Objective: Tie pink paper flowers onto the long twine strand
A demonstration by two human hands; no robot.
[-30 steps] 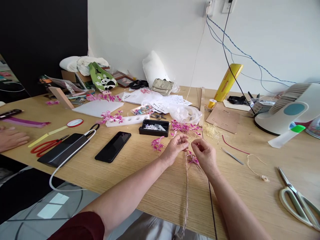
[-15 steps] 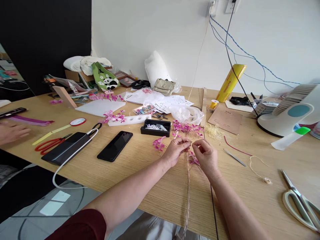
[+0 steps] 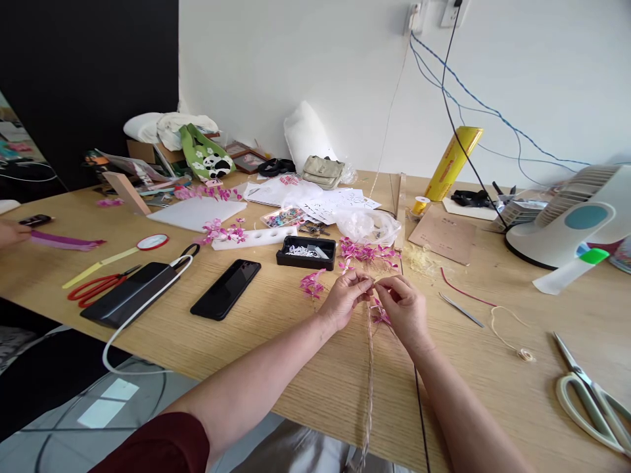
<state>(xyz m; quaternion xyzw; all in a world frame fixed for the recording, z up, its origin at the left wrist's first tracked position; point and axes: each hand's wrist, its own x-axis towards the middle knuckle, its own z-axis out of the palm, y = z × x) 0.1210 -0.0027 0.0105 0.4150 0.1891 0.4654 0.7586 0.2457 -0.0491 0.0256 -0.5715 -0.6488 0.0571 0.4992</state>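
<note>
My left hand (image 3: 347, 299) is closed in a pinch around the upper end of a beige braided cord (image 3: 369, 381), which hangs down over the table's front edge. Close beside it on the right, my right hand (image 3: 403, 307) is also pinched, its fingertips almost meeting those of the left. Whatever the right fingertips hold is too small to make out. Pink flower sprigs lie around the hands: one (image 3: 312, 284) to the left, a bunch (image 3: 367, 253) behind, and another (image 3: 379, 313) partly hidden beneath the right hand.
A black tray (image 3: 306, 252), a phone (image 3: 225, 289) and a black case (image 3: 129, 294) lie left of the hands. Tweezers (image 3: 461, 310), large scissors (image 3: 586, 394) and a fan (image 3: 566, 217) are on the right. Another person's hand (image 3: 14, 232) is at the far left.
The other person's hand has drawn back toward the left edge, off the purple ribbon's near side. My right hand has shifted very slightly, and both hands keep their pinches.
</note>
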